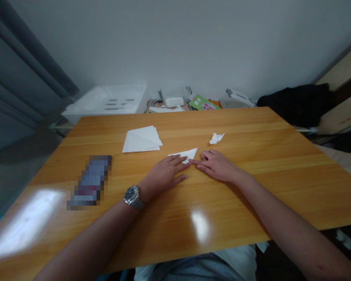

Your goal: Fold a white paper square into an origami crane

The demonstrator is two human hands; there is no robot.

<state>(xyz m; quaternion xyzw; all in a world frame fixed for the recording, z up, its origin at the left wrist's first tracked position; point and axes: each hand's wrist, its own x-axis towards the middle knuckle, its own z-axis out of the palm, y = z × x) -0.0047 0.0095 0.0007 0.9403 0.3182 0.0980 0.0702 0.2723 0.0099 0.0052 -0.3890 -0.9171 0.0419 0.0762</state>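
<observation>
A small piece of white paper (pixel 190 153), folded into a roughly triangular shape, lies flat on the wooden table. Spread over its near left part is my left hand (pixel 171 170), fingers stretched out and holding it against the tabletop. My right hand (pixel 215 164) rests at the paper's right side. Its index finger points left and touches the near edge close to my left fingertips, while the other fingers are partly curled. Nothing is gripped in either hand. My fingers hide part of the paper's near edge.
A stack of white paper sheets (pixel 142 139) lies behind my left hand. A crumpled piece of paper (pixel 216 138) sits at the back right. At left is a pixelated phone-like object (pixel 92 179). Beyond the wooden table (pixel 251 132) stand a white plastic bin (pixel 114 97) and a green booklet (pixel 203 103).
</observation>
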